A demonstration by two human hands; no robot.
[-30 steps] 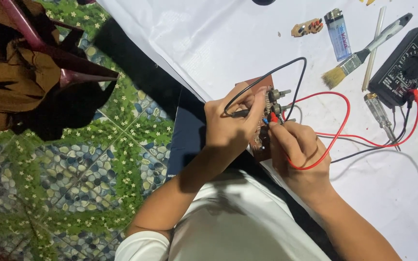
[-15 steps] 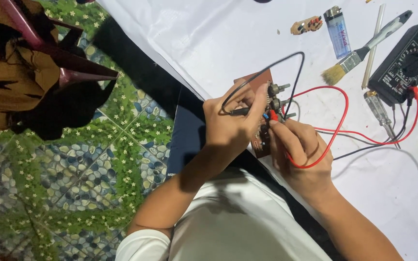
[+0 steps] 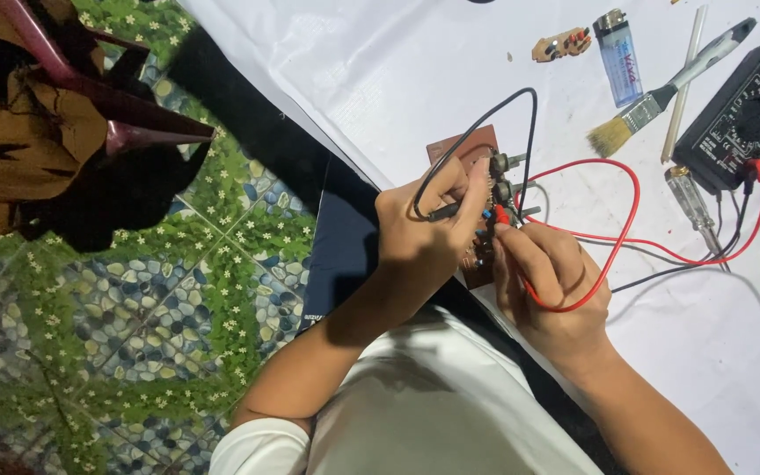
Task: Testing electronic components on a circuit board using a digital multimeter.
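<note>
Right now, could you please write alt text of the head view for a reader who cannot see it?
A person's left hand holds a black probe and the right hand a red probe, both tips against a brown circuit board on a white sheet. Their leads run to a black multimeter; a paintbrush, screwdriver and lighter lie nearby.

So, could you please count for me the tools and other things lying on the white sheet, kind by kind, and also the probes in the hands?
Probes in the hands: 2, black probe in left hand, red probe in right hand
Circuit board: 1
Meter: 1
Paintbrush: 1
Screwdriver: 1
Lighter: 1
Total: 7
</note>
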